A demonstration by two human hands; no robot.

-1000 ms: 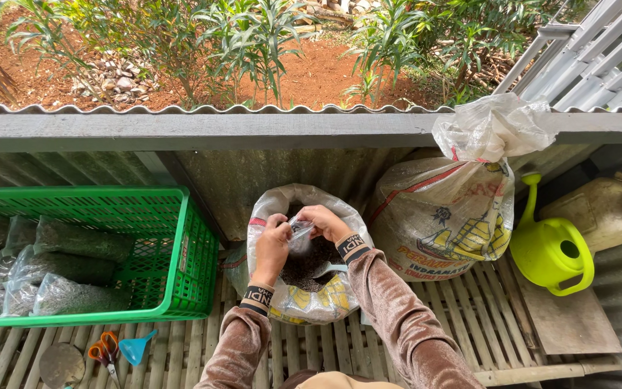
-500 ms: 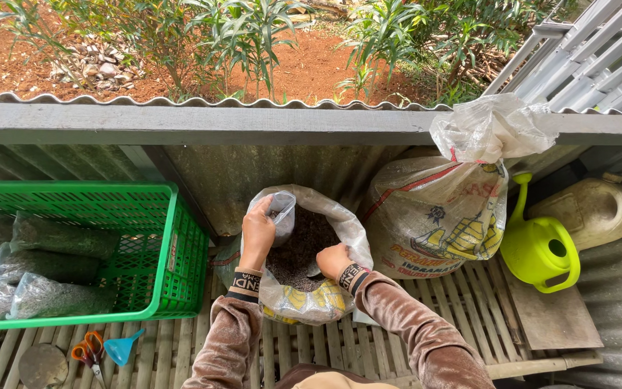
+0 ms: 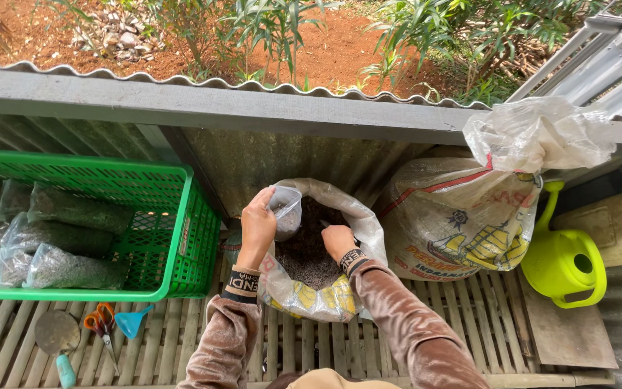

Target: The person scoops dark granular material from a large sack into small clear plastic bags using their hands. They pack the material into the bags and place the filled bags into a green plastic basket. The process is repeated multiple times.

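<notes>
At the centre of the frame, the left hand (image 3: 257,227) pinches the rim of a small clear plastic bag (image 3: 286,209), holding it open over the mouth of an open sack of dark soil (image 3: 311,252). The right hand (image 3: 339,241) is sunk into the soil inside that sack, fingers curled downward; what they grip, if anything, is hidden.

Just right of the sack stands a second, tied printed sack (image 3: 455,227) with a crumpled clear plastic sheet (image 3: 538,133) draped over its top, touching the grey ledge (image 3: 181,104) behind. At far right sit a lime-green watering can (image 3: 563,263) and, behind it, a beige jerrycan (image 3: 617,227).

At left, close beside the sack, a green plastic crate (image 3: 174,248) holds several filled clear bags (image 3: 59,241) lying on their sides. In the lower left, on the slatted bamboo bench (image 3: 484,317), lie a hand trowel (image 3: 59,338), orange-handled scissors (image 3: 101,324) and a small blue scoop (image 3: 132,322). Shrubs (image 3: 268,29) and red earth fill the top of the frame.
</notes>
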